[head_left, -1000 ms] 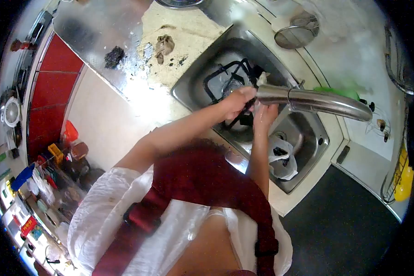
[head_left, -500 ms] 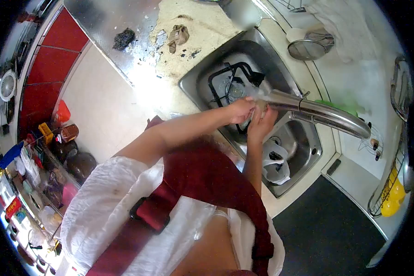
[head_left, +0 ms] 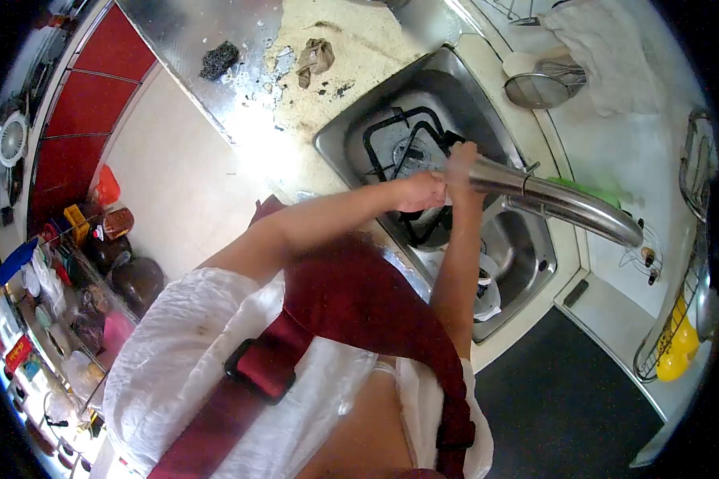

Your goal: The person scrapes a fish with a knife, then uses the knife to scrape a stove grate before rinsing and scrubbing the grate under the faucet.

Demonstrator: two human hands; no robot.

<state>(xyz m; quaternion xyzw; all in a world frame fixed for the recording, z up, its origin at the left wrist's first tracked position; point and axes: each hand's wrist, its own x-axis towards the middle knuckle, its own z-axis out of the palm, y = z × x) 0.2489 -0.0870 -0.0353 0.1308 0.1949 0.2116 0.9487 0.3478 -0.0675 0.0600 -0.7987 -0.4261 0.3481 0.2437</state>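
Both of my hands work over the left basin of the steel sink [head_left: 343, 132], close under the end of the steel faucet [head_left: 575, 209]. My left hand [head_left: 420, 192] is closed in a fist above a black stove grate [head_left: 399, 120], and what it grips is hidden. Just beside it, my right hand [head_left: 462, 169] overlaps the faucet's end in this view. Motion smears its fingers, which point toward the grate's far corner. The grate lies in the basin around the round drain.
A white plastic bag [head_left: 487, 302] with something dark sits in the right basin. On the counter rest a dark scouring pad [head_left: 219, 61] and a crumpled brown rag [head_left: 315, 62]. A mesh strainer [head_left: 537, 90] lies behind the sink, near a white cloth [head_left: 607, 56].
My right hand has moved up and away from me, past the faucet's end. The pale thing between my hands no longer shows. My left hand stays nearly in place.
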